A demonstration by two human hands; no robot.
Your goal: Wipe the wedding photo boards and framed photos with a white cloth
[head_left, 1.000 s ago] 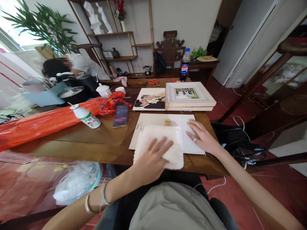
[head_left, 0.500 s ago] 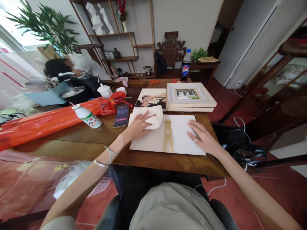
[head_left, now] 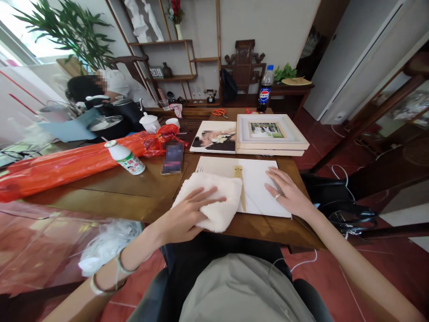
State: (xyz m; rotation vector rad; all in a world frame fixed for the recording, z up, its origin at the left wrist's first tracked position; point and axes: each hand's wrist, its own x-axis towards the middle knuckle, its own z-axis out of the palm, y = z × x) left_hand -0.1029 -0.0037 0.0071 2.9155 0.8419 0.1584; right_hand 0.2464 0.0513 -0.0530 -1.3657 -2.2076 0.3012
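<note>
My left hand (head_left: 191, 217) lies spread over a white fluffy cloth (head_left: 219, 210), pressing it flat. That cloth covers the near left part of a white board (head_left: 259, 192) and hangs over the table's front edge. On the board's right side rests my right hand (head_left: 286, 190), palm down, fingers stretched, a ring on one of them. Between the hands is a flat gold-coloured bracket (head_left: 238, 172) on the board. Its left leg is hidden under the cloth.
Behind the board are a photo print (head_left: 216, 136) and stacked white frames (head_left: 271, 147). A phone (head_left: 172, 158), a white bottle (head_left: 125, 157) and a long red plastic-wrapped bundle (head_left: 77, 163) lie leftward. Orange scissors (head_left: 219, 112) and a cola bottle (head_left: 265, 89) stand farther back. A person (head_left: 83, 89) is at far left.
My left hand has drawn the cloth toward me, from the board's far left corner to its near edge, covering part of the bracket. My right hand stays on the board.
</note>
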